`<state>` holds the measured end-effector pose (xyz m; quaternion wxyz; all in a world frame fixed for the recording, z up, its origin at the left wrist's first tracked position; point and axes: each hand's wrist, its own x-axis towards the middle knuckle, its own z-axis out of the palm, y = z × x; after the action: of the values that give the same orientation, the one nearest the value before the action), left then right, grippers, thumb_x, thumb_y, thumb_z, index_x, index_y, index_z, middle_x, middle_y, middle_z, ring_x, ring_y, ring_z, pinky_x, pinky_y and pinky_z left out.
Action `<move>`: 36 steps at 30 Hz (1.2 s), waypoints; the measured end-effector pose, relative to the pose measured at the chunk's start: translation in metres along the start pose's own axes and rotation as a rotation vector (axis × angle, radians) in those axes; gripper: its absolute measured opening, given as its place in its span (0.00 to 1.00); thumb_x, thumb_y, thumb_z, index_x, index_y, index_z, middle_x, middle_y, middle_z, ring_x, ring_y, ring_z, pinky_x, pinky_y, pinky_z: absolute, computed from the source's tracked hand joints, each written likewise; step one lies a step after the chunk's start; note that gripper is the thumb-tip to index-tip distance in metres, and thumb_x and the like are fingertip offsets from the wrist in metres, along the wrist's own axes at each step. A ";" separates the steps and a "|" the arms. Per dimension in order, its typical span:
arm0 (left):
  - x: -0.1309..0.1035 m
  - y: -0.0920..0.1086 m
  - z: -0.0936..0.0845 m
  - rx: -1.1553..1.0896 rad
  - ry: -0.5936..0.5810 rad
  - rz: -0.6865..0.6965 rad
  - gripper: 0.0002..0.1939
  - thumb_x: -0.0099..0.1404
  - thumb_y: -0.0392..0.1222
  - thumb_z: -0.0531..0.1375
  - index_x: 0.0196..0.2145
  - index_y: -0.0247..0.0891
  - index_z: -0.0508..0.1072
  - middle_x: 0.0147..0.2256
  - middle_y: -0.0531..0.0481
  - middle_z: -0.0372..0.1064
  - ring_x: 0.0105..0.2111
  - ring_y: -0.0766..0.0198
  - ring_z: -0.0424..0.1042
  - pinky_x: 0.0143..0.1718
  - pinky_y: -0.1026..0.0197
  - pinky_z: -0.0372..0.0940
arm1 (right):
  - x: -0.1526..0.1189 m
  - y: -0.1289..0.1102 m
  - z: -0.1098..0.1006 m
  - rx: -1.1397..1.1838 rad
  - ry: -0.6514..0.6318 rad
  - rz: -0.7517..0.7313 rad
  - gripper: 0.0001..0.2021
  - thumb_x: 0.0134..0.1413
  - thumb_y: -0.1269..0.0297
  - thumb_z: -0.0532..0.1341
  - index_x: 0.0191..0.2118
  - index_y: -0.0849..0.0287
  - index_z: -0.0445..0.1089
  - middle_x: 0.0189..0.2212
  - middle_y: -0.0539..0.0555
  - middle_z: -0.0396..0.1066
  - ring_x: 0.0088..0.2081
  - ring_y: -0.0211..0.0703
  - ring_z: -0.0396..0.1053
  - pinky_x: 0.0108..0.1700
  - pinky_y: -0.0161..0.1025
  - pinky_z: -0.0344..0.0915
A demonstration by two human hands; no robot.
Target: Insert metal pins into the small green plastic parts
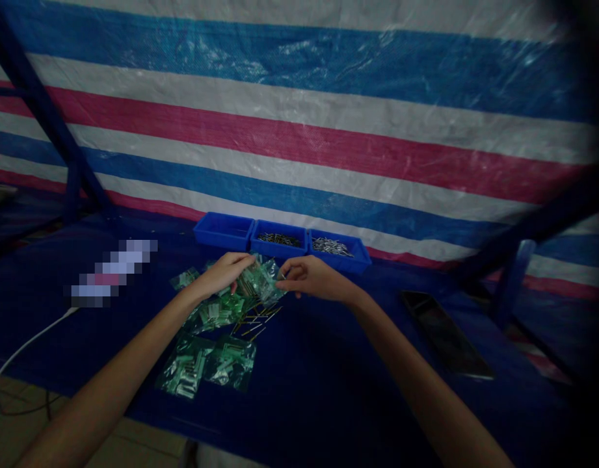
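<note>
My left hand (228, 272) is closed on the upper left edge of a small clear plastic bag (266, 283) that holds thin metal pieces and pale parts. Fingertips of my right hand (311, 278) are pinched together at the bag's right side, around a small shiny bit too tiny to name. Below the bag, several loose brass and silver-coloured thin rods (255, 318) lie scattered on the blue table. More filled bags with a green tint (186, 364) lie below and left of my hands, some overlapping.
Three joined blue bins (226, 231) stand behind my hands; the middle and right ones hold thin metal pieces (331, 247). A dark phone-like slab (445, 335) lies at right. At left is a blurred-out object (114, 273) with a white cable (26, 335). Striped sheeting (299, 136) hangs behind.
</note>
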<state>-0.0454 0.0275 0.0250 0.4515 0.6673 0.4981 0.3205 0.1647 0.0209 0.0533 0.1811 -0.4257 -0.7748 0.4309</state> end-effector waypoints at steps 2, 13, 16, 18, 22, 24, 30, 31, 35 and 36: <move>-0.003 0.006 0.006 -0.066 -0.072 0.001 0.18 0.59 0.53 0.51 0.31 0.35 0.70 0.21 0.53 0.61 0.15 0.71 0.59 0.12 0.68 0.56 | 0.005 -0.001 0.010 0.020 0.105 -0.005 0.14 0.43 0.59 0.62 0.36 0.61 0.68 0.21 0.49 0.70 0.19 0.32 0.65 0.20 0.30 0.60; 0.006 -0.017 -0.039 0.516 0.279 0.134 0.15 0.54 0.51 0.58 0.35 0.39 0.73 0.26 0.49 0.70 0.26 0.62 0.68 0.26 0.63 0.60 | -0.013 -0.011 0.034 -0.415 -0.075 -0.261 0.18 0.40 0.60 0.66 0.41 0.54 0.69 0.38 0.51 0.70 0.37 0.40 0.67 0.36 0.35 0.61; 0.001 -0.013 -0.033 0.698 0.285 0.216 0.20 0.53 0.51 0.59 0.41 0.39 0.70 0.35 0.46 0.70 0.36 0.56 0.69 0.38 0.56 0.60 | -0.010 -0.003 0.050 -0.471 -0.126 -0.355 0.12 0.40 0.60 0.66 0.35 0.54 0.72 0.37 0.50 0.69 0.41 0.41 0.65 0.39 0.35 0.58; -0.003 -0.006 -0.025 0.753 0.162 0.304 0.22 0.53 0.53 0.58 0.44 0.41 0.68 0.44 0.45 0.67 0.45 0.54 0.64 0.45 0.51 0.55 | -0.005 0.005 0.055 -0.481 -0.145 -0.369 0.08 0.42 0.59 0.65 0.32 0.54 0.72 0.34 0.49 0.69 0.39 0.40 0.65 0.38 0.34 0.58; -0.009 -0.002 -0.013 0.745 -0.103 0.328 0.34 0.48 0.58 0.61 0.51 0.46 0.61 0.55 0.44 0.56 0.54 0.50 0.53 0.51 0.46 0.47 | 0.005 0.019 0.045 -0.504 -0.068 -0.343 0.06 0.46 0.62 0.63 0.33 0.55 0.72 0.32 0.49 0.69 0.36 0.38 0.65 0.36 0.33 0.57; -0.009 -0.009 -0.009 0.752 -0.149 0.310 0.41 0.42 0.59 0.63 0.53 0.46 0.58 0.57 0.42 0.50 0.57 0.47 0.48 0.53 0.45 0.44 | 0.008 0.025 0.037 -0.543 0.012 -0.308 0.05 0.47 0.64 0.63 0.33 0.57 0.71 0.32 0.50 0.69 0.35 0.38 0.65 0.35 0.34 0.57; -0.004 -0.020 -0.001 0.798 -0.139 0.328 0.39 0.45 0.59 0.61 0.53 0.44 0.58 0.59 0.41 0.46 0.59 0.46 0.41 0.54 0.42 0.39 | 0.005 0.030 0.026 -0.581 0.061 -0.302 0.06 0.50 0.69 0.60 0.36 0.57 0.70 0.35 0.51 0.68 0.36 0.38 0.65 0.37 0.34 0.59; -0.004 -0.018 -0.001 0.797 -0.142 0.331 0.37 0.47 0.58 0.61 0.53 0.44 0.59 0.59 0.41 0.47 0.59 0.46 0.42 0.54 0.43 0.39 | 0.004 0.028 0.024 -0.587 0.064 -0.302 0.06 0.50 0.70 0.60 0.36 0.57 0.70 0.35 0.51 0.68 0.37 0.38 0.65 0.38 0.35 0.59; -0.009 -0.007 -0.004 0.803 -0.140 0.313 0.30 0.53 0.53 0.59 0.53 0.45 0.59 0.58 0.42 0.48 0.58 0.48 0.44 0.54 0.43 0.42 | -0.003 0.014 0.018 -0.608 0.087 -0.315 0.07 0.49 0.68 0.60 0.37 0.57 0.70 0.36 0.52 0.69 0.39 0.40 0.65 0.41 0.37 0.59; -0.010 -0.005 -0.005 0.805 -0.139 0.303 0.31 0.52 0.54 0.59 0.53 0.46 0.59 0.58 0.42 0.48 0.58 0.47 0.44 0.54 0.43 0.42 | -0.005 0.011 0.019 -0.610 0.093 -0.327 0.08 0.49 0.68 0.60 0.38 0.57 0.69 0.37 0.52 0.68 0.40 0.41 0.65 0.41 0.38 0.59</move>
<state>-0.0542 0.0202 0.0220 0.1355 0.8756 0.4484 0.1177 0.1607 0.0099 0.0344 0.1471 -0.3495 -0.9168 0.1250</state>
